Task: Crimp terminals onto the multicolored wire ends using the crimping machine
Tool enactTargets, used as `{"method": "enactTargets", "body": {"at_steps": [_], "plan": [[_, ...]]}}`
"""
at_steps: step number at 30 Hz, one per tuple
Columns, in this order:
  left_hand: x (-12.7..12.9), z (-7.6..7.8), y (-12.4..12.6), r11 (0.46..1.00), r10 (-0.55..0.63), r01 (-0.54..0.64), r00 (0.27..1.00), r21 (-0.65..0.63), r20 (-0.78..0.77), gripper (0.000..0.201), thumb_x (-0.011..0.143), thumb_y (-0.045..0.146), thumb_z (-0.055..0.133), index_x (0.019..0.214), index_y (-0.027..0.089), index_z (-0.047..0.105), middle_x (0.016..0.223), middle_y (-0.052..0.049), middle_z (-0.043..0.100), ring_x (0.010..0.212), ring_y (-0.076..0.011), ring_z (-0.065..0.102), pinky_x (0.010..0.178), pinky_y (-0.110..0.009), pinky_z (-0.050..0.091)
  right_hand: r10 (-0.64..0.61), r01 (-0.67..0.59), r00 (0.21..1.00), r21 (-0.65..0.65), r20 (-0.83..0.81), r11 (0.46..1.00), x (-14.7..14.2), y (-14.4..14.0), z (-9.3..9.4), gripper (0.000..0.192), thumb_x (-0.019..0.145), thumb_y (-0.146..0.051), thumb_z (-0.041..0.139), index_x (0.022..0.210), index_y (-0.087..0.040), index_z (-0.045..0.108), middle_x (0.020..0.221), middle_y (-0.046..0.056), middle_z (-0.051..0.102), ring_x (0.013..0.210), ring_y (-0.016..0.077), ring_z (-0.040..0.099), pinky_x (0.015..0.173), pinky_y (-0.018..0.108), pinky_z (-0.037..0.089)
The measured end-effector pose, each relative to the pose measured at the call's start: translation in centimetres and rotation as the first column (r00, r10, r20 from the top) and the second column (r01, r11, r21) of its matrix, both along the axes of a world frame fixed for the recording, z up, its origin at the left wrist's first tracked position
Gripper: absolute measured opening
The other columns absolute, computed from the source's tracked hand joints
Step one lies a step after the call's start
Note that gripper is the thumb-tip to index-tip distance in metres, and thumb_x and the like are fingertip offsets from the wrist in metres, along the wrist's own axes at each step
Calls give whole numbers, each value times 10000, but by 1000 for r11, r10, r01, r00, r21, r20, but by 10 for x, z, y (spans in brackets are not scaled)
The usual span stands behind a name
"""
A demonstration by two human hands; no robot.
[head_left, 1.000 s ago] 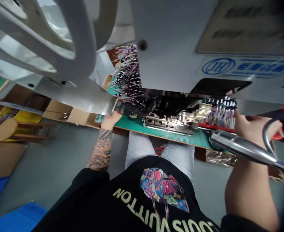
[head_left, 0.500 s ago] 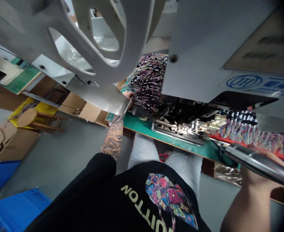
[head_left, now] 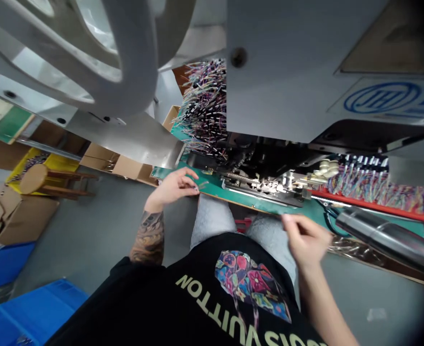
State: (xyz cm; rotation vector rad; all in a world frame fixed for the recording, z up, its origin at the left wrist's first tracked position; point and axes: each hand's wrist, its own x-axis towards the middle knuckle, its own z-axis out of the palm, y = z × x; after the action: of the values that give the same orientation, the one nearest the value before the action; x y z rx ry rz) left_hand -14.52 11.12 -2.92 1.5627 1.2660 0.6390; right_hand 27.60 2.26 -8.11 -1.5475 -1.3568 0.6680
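Note:
I sit at a green-topped bench [head_left: 287,207] under a large grey machine [head_left: 287,72]. My left hand [head_left: 172,186] is at the bench's front edge and pinches a thin wire piece [head_left: 202,184] between its fingertips. Close above my lap, my right hand [head_left: 304,236] hovers with curled fingers; it is blurred, so I cannot tell if it holds anything. Behind my left hand a big bundle of coloured wires [head_left: 206,108] fans out. The metal mechanism [head_left: 266,185] of the machine sits on the bench between my hands.
A red rack of coloured wire pieces [head_left: 378,194] lines the bench at right. A shiny metal lever [head_left: 385,238] juts in from the right. Cardboard boxes [head_left: 121,166], a wooden stool [head_left: 39,180] and blue crates [head_left: 28,312] stand on the grey floor at left.
My left hand came back from the wire bundle to the bench's front edge with a wire piece. My right hand left the lever area and moved left over my lap.

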Motion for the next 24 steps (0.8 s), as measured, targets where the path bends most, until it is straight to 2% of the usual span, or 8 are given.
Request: {"method": "enactTargets", "body": {"at_steps": [1,3,6,9,12,15,19,24], "plan": [[13,-3,-9,989,-44,61,991,-134,127,524,937,489,957,1224,177,649,957,-50,851,871,-209,826,808,-328,674,138,-142,988,-61,-69,988,-22,-1,6,381,981,-549,829,811,-209,856,698,53,758,603,194,676,616,329,541],[46,-8,-25,962,-66,130,965,-241,255,621,909,417,985,1334,204,587,987,-54,864,894,-214,842,824,-329,665,283,-346,914,-198,-290,917,-60,0,18,331,993,-519,810,1012,-205,915,755,61,799,629,198,706,614,321,568],[97,-14,-42,962,-57,154,921,-226,386,602,923,317,963,1369,220,570,1013,-51,851,952,-224,865,873,-329,673,270,-459,807,-270,-525,847,-89,6,30,415,995,-555,790,1141,-187,914,707,48,765,576,171,639,554,292,530],[127,-19,-49,966,-62,178,865,-190,498,546,984,258,889,1420,247,561,1056,-67,854,980,-242,887,868,-341,704,217,-386,818,-229,-532,894,-89,13,38,361,962,-537,831,929,-184,896,661,39,732,533,138,567,498,259,465],[137,-22,-48,978,-65,158,849,-135,524,654,957,227,920,1510,257,572,1030,-64,862,946,-237,883,875,-359,728,156,-273,857,-176,-491,946,-80,15,44,379,953,-497,845,746,-180,833,657,46,728,495,119,535,453,243,428],[141,-19,-47,996,-65,89,897,-33,438,560,918,228,964,1421,211,719,1016,-80,874,967,-246,876,932,-384,731,48,-150,860,-162,-508,975,-78,13,44,401,949,-528,853,756,-178,837,655,45,723,452,105,495,405,238,379],[156,-14,-47,980,11,-64,962,186,273,50,996,205,862,1036,182,844,995,-87,887,930,-224,863,893,-353,709,-83,4,835,-146,-544,989,-85,11,38,387,952,-561,866,883,-181,890,620,18,684,436,106,470,407,254,395],[180,-17,-49,875,103,-193,970,443,219,79,1050,161,765,985,186,803,945,-57,867,858,-177,830,814,-304,679,-163,111,851,-133,-499,985,-86,18,32,339,978,-518,833,900,-194,893,660,15,703,474,121,486,465,285,429]]}}
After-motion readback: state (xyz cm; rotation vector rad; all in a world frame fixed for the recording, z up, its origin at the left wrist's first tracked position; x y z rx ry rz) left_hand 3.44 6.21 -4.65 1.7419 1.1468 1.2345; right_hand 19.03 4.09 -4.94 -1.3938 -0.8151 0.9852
